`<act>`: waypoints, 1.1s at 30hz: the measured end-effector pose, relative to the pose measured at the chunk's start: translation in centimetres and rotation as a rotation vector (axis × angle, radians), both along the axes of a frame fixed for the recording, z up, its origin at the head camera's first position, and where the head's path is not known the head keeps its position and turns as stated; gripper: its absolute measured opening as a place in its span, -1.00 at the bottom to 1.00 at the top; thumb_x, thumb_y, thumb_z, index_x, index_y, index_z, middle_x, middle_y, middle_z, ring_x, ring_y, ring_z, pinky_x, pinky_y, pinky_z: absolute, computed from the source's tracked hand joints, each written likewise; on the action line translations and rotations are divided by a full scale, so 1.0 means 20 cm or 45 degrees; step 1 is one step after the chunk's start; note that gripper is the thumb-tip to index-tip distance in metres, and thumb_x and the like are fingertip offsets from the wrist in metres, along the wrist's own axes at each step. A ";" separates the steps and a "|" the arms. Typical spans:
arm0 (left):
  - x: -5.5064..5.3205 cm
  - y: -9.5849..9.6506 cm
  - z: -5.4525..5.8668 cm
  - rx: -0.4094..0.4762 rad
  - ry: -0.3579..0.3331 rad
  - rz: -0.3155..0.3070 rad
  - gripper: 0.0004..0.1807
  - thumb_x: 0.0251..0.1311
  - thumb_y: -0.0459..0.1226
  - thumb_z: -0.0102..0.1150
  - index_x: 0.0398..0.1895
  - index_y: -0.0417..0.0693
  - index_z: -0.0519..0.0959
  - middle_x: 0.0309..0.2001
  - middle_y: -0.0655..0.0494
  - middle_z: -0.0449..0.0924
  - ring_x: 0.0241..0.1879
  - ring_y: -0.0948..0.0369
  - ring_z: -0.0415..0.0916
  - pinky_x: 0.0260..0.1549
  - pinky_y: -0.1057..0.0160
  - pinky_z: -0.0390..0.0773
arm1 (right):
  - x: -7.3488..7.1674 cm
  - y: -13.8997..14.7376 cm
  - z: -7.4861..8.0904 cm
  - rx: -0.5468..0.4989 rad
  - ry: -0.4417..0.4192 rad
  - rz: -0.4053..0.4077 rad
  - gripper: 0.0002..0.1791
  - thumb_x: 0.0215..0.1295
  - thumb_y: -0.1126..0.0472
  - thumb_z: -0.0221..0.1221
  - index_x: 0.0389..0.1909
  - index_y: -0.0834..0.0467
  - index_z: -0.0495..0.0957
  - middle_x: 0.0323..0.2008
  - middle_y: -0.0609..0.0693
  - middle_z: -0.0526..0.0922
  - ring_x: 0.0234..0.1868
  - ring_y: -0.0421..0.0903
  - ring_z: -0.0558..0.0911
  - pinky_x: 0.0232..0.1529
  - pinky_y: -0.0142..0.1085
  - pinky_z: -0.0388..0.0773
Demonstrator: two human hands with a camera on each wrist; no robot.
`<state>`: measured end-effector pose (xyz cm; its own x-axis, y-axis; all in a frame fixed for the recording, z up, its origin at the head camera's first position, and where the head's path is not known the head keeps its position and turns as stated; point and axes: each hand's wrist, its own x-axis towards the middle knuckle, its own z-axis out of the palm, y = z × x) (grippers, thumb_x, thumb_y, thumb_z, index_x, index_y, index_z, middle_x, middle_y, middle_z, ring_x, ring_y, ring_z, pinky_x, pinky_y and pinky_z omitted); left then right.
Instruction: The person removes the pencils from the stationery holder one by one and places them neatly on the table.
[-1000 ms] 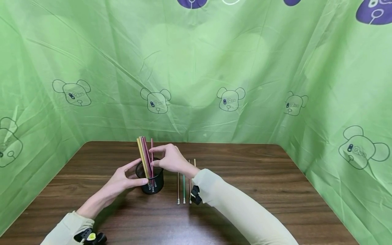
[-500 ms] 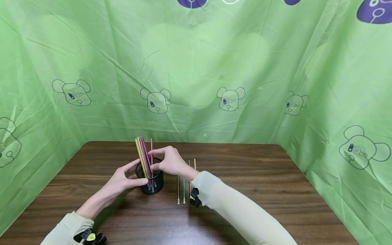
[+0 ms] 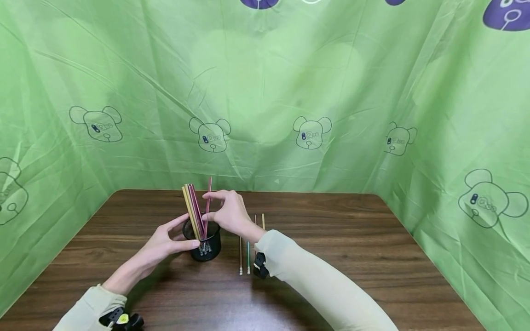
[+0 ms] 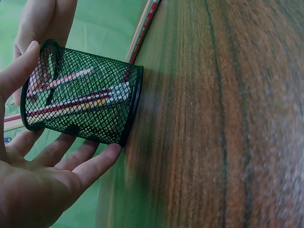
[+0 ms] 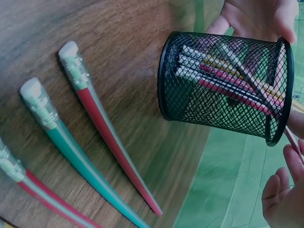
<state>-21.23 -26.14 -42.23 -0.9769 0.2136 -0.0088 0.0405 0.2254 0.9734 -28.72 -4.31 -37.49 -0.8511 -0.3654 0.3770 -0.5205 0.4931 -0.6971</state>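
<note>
A black mesh pencil cup (image 3: 211,252) stands upright on the table, holding several yellow and dark red pencils (image 3: 191,207) that lean left, eraser ends down. My left hand (image 3: 165,241) grips the cup's left side, thumb near the rim; in the left wrist view its fingers spread around the mesh (image 4: 80,102). Between thumb and fingertips, my right hand (image 3: 232,214) pinches a pinkish-red pencil (image 3: 210,184). That pencil slants, its lower part still inside the cup, where the right wrist view shows its eraser end (image 5: 225,51) above the others.
Right of the cup, several pencils lie side by side, among them a green pencil (image 5: 80,159) and a red pencil (image 5: 111,135); my right forearm partly covers them. Green printed cloth (image 3: 265,115) walls the wooden table (image 3: 352,257) at the back and sides.
My right hand has risen slightly, drawing the pinkish-red pencil higher and tilting its top to the right. My left hand keeps its hold on the cup.
</note>
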 end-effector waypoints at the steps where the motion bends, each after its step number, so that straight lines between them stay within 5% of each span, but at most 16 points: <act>1: 0.00 0.00 0.00 -0.002 0.006 0.002 0.08 0.26 -0.22 0.49 0.70 -0.16 0.02 0.57 -0.28 0.19 0.38 -0.21 0.41 0.10 0.24 0.53 | 0.00 0.00 0.00 -0.003 0.005 -0.011 -0.44 -0.03 0.15 0.68 0.08 -0.10 0.80 -0.04 -0.21 0.75 -0.31 -0.20 0.55 -0.32 -0.39 0.45; 9: -0.01 0.00 0.01 -0.018 0.019 0.013 0.09 0.25 -0.21 0.51 0.70 -0.20 0.02 0.56 -0.28 0.21 0.39 -0.18 0.41 0.08 0.30 0.53 | -0.01 -0.01 0.01 -0.102 -0.058 0.002 -0.44 -0.03 0.22 0.67 0.07 -0.10 0.80 -0.21 -0.17 0.78 -0.33 -0.36 0.63 -0.27 -0.42 0.52; 16: 0.00 0.00 0.00 0.008 0.017 0.007 0.07 0.25 -0.24 0.50 0.70 -0.19 0.04 0.55 -0.31 0.21 0.37 -0.19 0.42 0.06 0.29 0.55 | -0.01 0.01 0.02 -0.237 -0.180 0.055 -0.41 0.01 0.38 0.62 0.10 -0.05 0.79 0.09 -0.12 0.73 -0.42 -0.38 0.73 -0.34 -0.39 0.63; 33: 0.01 0.01 0.00 -0.015 0.013 0.015 0.08 0.24 -0.22 0.51 0.70 -0.16 0.04 0.51 -0.29 0.30 0.33 -0.15 0.49 0.07 0.27 0.54 | -0.02 0.03 0.14 -0.367 -0.156 0.162 -0.33 0.07 0.46 0.56 0.23 -0.02 0.73 0.16 -0.17 0.65 -0.31 -0.30 0.77 -0.32 -0.34 0.69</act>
<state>-21.13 -25.99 -42.25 -0.9795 0.2016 -0.0015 0.0474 0.2376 0.9702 -29.04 -3.71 -34.66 -0.8510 -0.3647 0.3780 -0.4689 0.2033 -0.8595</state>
